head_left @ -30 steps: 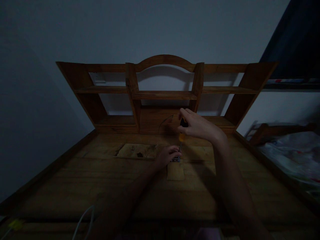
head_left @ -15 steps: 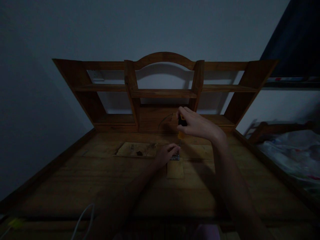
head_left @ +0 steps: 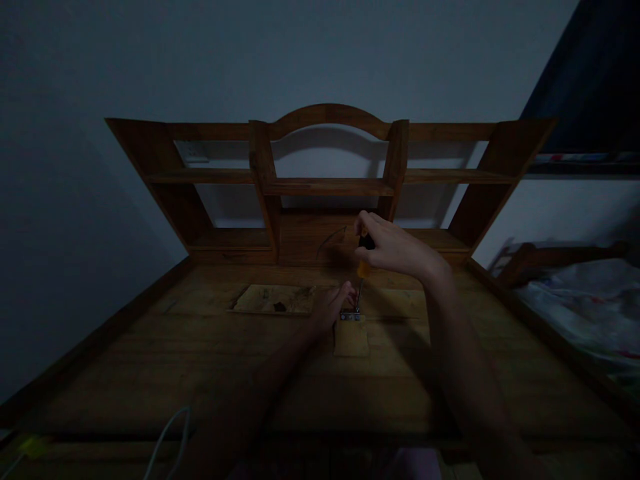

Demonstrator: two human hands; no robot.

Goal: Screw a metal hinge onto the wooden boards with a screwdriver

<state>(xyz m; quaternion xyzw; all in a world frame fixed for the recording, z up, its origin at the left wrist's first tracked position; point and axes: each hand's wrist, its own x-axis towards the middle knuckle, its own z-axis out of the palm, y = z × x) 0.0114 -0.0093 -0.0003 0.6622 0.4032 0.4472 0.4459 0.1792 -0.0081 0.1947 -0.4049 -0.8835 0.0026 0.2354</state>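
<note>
My right hand [head_left: 387,247] is closed around the yellow and black handle of a screwdriver [head_left: 364,268]. Its thin shaft points down, leaning slightly, with the tip at the right end of a small metal hinge [head_left: 350,317]. The hinge lies along the back edge of a small pale wooden piece [head_left: 351,339] on the desk. Just left of the shaft, my left hand [head_left: 334,308] rests by the hinge with its fingers slightly apart and raised. I see nothing held in it. Any screw under the tip is too small to make out.
A worn, pale wooden board [head_left: 274,299] with a dark hole lies left of my hands on the wooden desk [head_left: 165,353]. Another flat board [head_left: 400,304] lies right. Behind stands a wooden shelf unit [head_left: 327,187]. A white cable [head_left: 167,430] loops at the front left.
The fingers of my left hand have lifted away from the screwdriver's tip, exposing more of the hinge. The screwdriver now leans a little more to the right at its top.
</note>
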